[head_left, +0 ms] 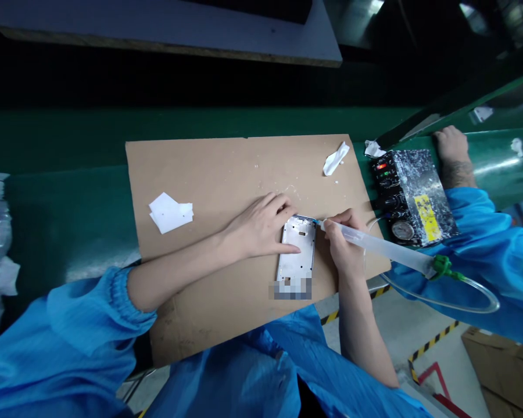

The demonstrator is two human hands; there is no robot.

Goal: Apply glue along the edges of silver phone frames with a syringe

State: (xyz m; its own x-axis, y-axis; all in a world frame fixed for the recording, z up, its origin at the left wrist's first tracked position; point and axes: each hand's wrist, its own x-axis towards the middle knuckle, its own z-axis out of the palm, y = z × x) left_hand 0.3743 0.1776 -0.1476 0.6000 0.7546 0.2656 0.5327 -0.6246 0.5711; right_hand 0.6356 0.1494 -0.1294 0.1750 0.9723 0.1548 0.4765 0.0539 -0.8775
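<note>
Phone frame (pixel 296 249) lies on a cardboard sheet (pixel 200 174) atop the green desk (pixel 61 232). Left hand (pixel 259 226) presses on it, fingers (pixel 287 248) spread open, gripping nothing. Right hand (pixel 342 244) has its fingers (pixel 331 223) closed around a clear syringe (pixel 375 244), tip touching the frame's top corner.

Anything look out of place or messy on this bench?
Yes. The black control box is heavily speckled with white residue, and white flecks lie scattered on the cardboard sheet above the left hand. Both look like dried spatter. The lower end of the metal phone frame, beside the syringe, is pixelated.
</note>
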